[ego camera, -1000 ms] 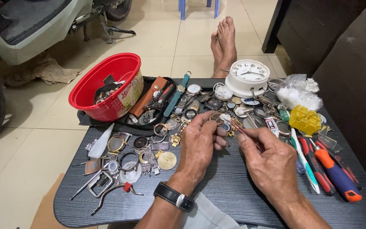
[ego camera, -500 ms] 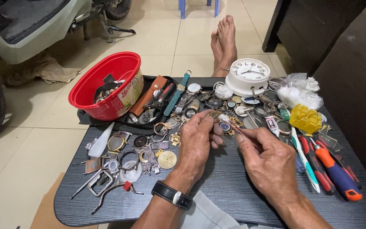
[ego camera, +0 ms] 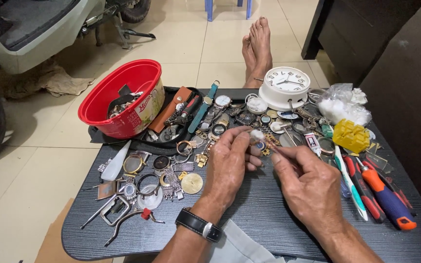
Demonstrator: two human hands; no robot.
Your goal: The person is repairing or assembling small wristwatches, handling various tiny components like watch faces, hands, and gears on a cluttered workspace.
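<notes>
Since a second ago the left hand (ego camera: pixel 230 163) has lifted its small round metal watch part (ego camera: pixel 258 137) slightly, pinched in its fingertips, while the right hand (ego camera: pixel 308 182), gripping a thin tool (ego camera: pixel 275 145), stays at it

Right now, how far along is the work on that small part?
Done: nothing looks finished. In hand: the left hand pinches a small round part while the right hand brings a thin tool to it. Left: loose watches and parts cover the black table.
</notes>
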